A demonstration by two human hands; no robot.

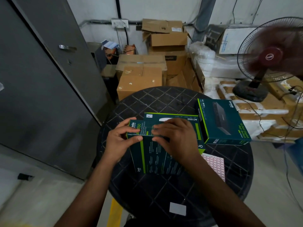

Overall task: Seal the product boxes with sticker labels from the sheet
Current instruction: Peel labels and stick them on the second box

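Note:
A dark green product box stands tilted on the round black table, its top flap edge facing up. My left hand grips the box's upper left corner with thumb and curled fingers. My right hand lies over the top edge, fingertips pressing at the middle of the flap seam; any sticker under them is hidden. A second box marked AC1350 lies flat behind. A third green box sits at the right. The pink sticker sheet lies right of my right forearm.
A white label lies near the table's front edge. Cardboard cartons are stacked beyond the table. A running pedestal fan stands at the right with cables trailing. A grey metal cabinet fills the left side.

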